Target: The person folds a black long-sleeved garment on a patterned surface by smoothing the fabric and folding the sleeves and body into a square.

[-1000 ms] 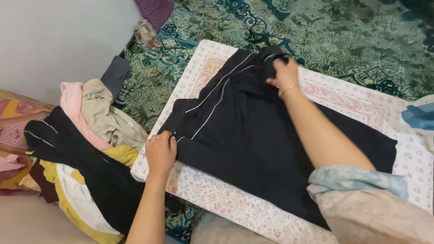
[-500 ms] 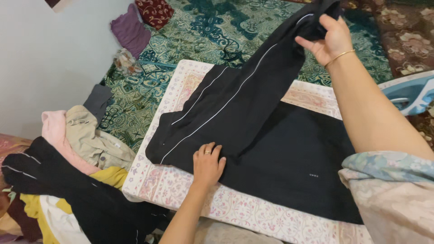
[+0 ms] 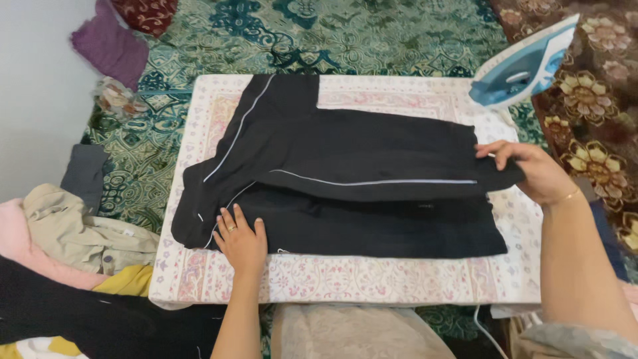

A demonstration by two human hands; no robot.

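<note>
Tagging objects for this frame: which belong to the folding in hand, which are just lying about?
In hand:
black garment
left hand, flat on it
right hand, gripping the sleeve end
padded floral board

Lying about:
blue iron
clothes pile
purple cloth
grey cloth
patterned carpet

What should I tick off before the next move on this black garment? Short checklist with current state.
1. Left hand flat on the near left part of the black garment: ok.
2. Right hand grips the end of the folded-over sleeve: ok.
3. Sleeve lies straight across the body, its white stripe unkinked: ok.
4. Garment fully on the floral padded board: not ok, the left edge reaches the board's side.
5. Iron clear of the fabric, standing at the far right corner: ok.
6. Iron hot or cold: cannot tell.
</note>
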